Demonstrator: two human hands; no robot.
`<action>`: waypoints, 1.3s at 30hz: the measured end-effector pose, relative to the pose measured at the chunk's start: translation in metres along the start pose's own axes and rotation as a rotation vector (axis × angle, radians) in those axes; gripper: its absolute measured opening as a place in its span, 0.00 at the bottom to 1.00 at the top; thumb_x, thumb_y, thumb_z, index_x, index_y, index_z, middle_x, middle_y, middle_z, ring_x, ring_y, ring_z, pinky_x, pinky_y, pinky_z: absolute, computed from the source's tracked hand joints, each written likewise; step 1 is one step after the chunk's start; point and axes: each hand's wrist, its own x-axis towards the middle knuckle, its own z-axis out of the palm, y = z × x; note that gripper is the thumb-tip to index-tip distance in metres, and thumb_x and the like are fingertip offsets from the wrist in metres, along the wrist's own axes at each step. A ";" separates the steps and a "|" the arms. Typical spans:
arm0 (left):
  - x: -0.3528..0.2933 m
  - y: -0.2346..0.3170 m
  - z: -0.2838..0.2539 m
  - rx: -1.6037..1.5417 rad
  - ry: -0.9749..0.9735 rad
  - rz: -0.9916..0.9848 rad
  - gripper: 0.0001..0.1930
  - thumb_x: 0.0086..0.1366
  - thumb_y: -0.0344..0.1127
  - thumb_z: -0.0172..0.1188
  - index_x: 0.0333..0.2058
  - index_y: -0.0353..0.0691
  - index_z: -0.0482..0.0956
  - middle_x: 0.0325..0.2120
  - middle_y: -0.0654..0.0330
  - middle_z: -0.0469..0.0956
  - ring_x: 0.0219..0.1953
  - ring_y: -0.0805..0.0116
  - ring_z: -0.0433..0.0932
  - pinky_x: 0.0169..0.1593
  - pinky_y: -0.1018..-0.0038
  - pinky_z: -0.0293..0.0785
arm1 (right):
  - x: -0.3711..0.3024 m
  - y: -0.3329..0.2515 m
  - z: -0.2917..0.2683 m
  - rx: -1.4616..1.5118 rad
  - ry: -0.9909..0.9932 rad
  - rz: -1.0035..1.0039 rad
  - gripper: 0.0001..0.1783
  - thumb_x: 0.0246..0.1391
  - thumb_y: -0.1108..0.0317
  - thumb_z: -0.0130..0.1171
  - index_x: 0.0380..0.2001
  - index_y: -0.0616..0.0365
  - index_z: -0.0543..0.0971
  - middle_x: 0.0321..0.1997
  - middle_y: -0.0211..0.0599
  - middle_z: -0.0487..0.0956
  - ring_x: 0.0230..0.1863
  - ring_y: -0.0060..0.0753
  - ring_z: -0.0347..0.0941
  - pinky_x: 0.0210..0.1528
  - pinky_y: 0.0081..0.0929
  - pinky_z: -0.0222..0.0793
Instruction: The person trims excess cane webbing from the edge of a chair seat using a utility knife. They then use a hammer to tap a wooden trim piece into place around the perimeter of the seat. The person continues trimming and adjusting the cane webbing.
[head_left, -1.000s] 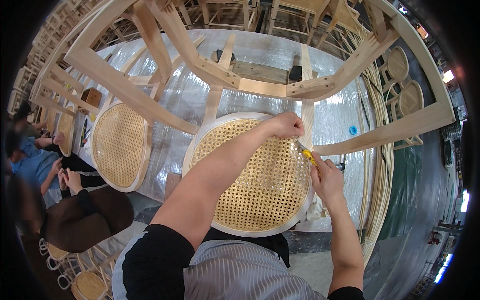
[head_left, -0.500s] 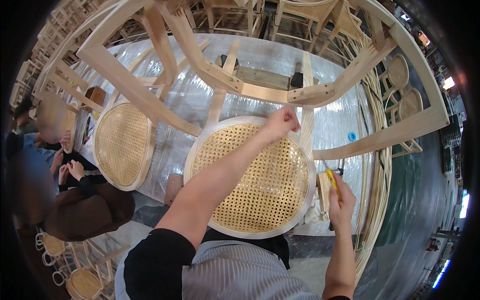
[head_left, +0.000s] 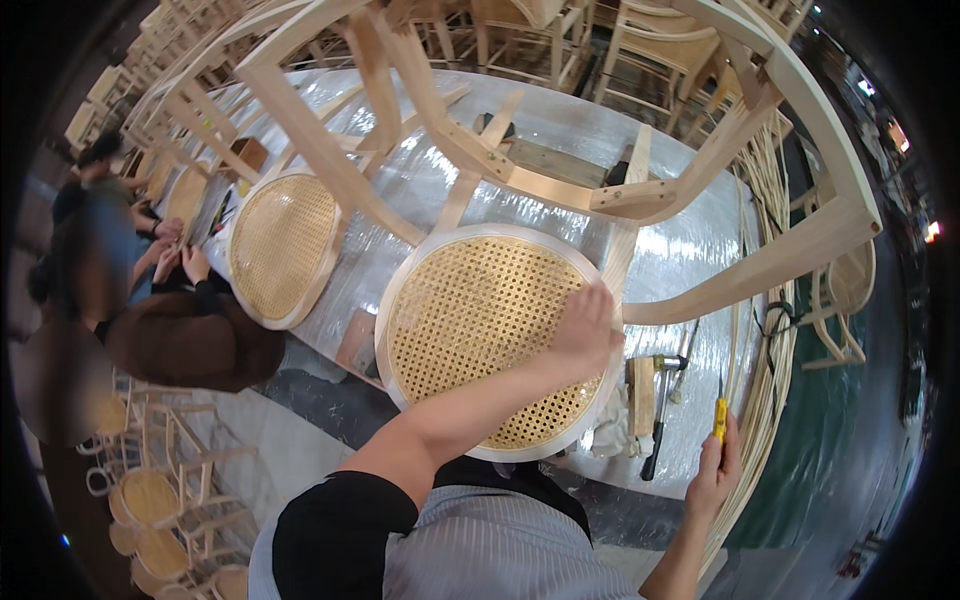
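Note:
A round chair seat (head_left: 470,340) with a woven cane panel and a pale wooden rim lies in front of me, joined to an upturned wooden chair frame (head_left: 545,188). My left hand (head_left: 585,335) rests on the right part of the cane, near the rim, fingers stretched out and somewhat blurred. Off to the right, beyond the table edge, my right hand (head_left: 715,468) is closed around a yellow-handled tool (head_left: 720,420) with a thin metal shaft that points away from me. The shape of its tip is too small to make out.
A hammer (head_left: 660,405) lies beside a wood block (head_left: 641,395) and a white cloth (head_left: 610,430). Long cane strips (head_left: 765,410) run along the right side. Another cane seat (head_left: 283,245) stands to the left, near co-workers' hands (head_left: 185,262). Stacked chairs fill the background.
My left hand has come down from above the seat's far right rim onto the cane. The right hand has moved right and nearer me with the yellow-handled tool. The view has shifted.

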 end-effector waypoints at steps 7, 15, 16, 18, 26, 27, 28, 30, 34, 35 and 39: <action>-0.010 0.039 -0.020 -0.638 -0.555 0.012 0.30 0.80 0.44 0.53 0.70 0.25 0.70 0.72 0.38 0.69 0.77 0.36 0.61 0.81 0.46 0.48 | -0.029 0.021 -0.072 0.004 0.043 0.093 0.26 0.73 0.75 0.53 0.71 0.68 0.74 0.68 0.46 0.80 0.54 0.25 0.77 0.56 0.23 0.72; -0.013 0.055 0.016 -0.090 -0.047 -0.064 0.28 0.80 0.45 0.52 0.66 0.26 0.76 0.68 0.35 0.72 0.73 0.35 0.67 0.81 0.49 0.51 | -0.020 0.020 -0.042 0.078 -0.159 0.128 0.25 0.73 0.73 0.56 0.70 0.70 0.75 0.46 0.30 0.79 0.39 0.17 0.69 0.43 0.18 0.66; -0.014 0.084 0.007 -0.250 -0.296 0.010 0.27 0.80 0.44 0.52 0.66 0.27 0.77 0.67 0.34 0.74 0.72 0.35 0.67 0.81 0.49 0.52 | -0.028 0.023 -0.055 0.064 -0.118 0.168 0.25 0.73 0.73 0.57 0.70 0.70 0.76 0.44 0.29 0.78 0.38 0.16 0.68 0.41 0.17 0.65; -0.033 0.093 -0.021 -0.772 -0.636 0.188 0.23 0.79 0.42 0.53 0.63 0.31 0.79 0.61 0.34 0.78 0.71 0.35 0.69 0.79 0.47 0.57 | -0.032 0.023 -0.065 0.038 -0.102 0.146 0.26 0.72 0.73 0.56 0.70 0.68 0.75 0.41 0.27 0.78 0.35 0.13 0.66 0.37 0.15 0.62; 0.010 -0.048 -0.014 0.139 0.229 -0.134 0.25 0.79 0.39 0.49 0.68 0.33 0.76 0.68 0.42 0.74 0.74 0.38 0.65 0.81 0.46 0.50 | -0.016 0.005 -0.029 0.139 -0.214 0.066 0.26 0.71 0.74 0.56 0.70 0.67 0.76 0.40 0.26 0.78 0.35 0.13 0.67 0.38 0.14 0.62; 0.019 -0.045 -0.003 0.143 0.191 -0.072 0.26 0.79 0.40 0.48 0.67 0.32 0.76 0.70 0.43 0.72 0.75 0.39 0.64 0.82 0.45 0.48 | -0.020 0.003 -0.032 0.132 -0.207 0.080 0.26 0.71 0.74 0.57 0.70 0.66 0.76 0.39 0.25 0.78 0.34 0.13 0.66 0.37 0.14 0.61; 0.020 -0.043 0.004 0.158 0.157 -0.016 0.26 0.80 0.42 0.47 0.67 0.31 0.76 0.71 0.44 0.70 0.76 0.39 0.63 0.82 0.45 0.46 | -0.023 0.001 -0.032 0.134 -0.210 0.089 0.26 0.71 0.74 0.57 0.71 0.65 0.76 0.38 0.24 0.77 0.33 0.13 0.65 0.35 0.14 0.60; 0.006 -0.032 0.014 0.141 0.118 0.013 0.25 0.80 0.43 0.46 0.65 0.33 0.78 0.70 0.46 0.73 0.76 0.41 0.64 0.83 0.44 0.44 | -0.025 -0.002 -0.032 0.131 -0.213 0.100 0.26 0.72 0.73 0.57 0.71 0.64 0.76 0.37 0.23 0.77 0.32 0.12 0.64 0.34 0.13 0.59; 0.003 0.016 -0.008 -0.036 -0.334 0.164 0.21 0.79 0.42 0.48 0.58 0.36 0.82 0.66 0.51 0.79 0.75 0.45 0.68 0.83 0.43 0.44 | -0.036 0.001 -0.045 0.105 -0.146 0.153 0.26 0.72 0.72 0.58 0.71 0.62 0.76 0.36 0.23 0.76 0.30 0.11 0.63 0.31 0.13 0.57; -0.001 0.026 -0.014 -0.148 -0.428 0.252 0.20 0.78 0.41 0.49 0.57 0.37 0.83 0.65 0.51 0.79 0.74 0.45 0.68 0.83 0.42 0.45 | -0.038 0.001 -0.048 0.107 -0.133 0.168 0.26 0.72 0.72 0.58 0.71 0.62 0.76 0.36 0.23 0.76 0.30 0.10 0.63 0.31 0.13 0.57; -0.012 0.030 -0.019 -0.315 -0.378 0.200 0.17 0.78 0.40 0.52 0.53 0.37 0.84 0.63 0.52 0.81 0.73 0.45 0.70 0.82 0.41 0.46 | -0.040 -0.001 -0.041 0.117 -0.121 0.174 0.26 0.73 0.72 0.58 0.72 0.61 0.76 0.36 0.23 0.76 0.29 0.10 0.63 0.30 0.12 0.57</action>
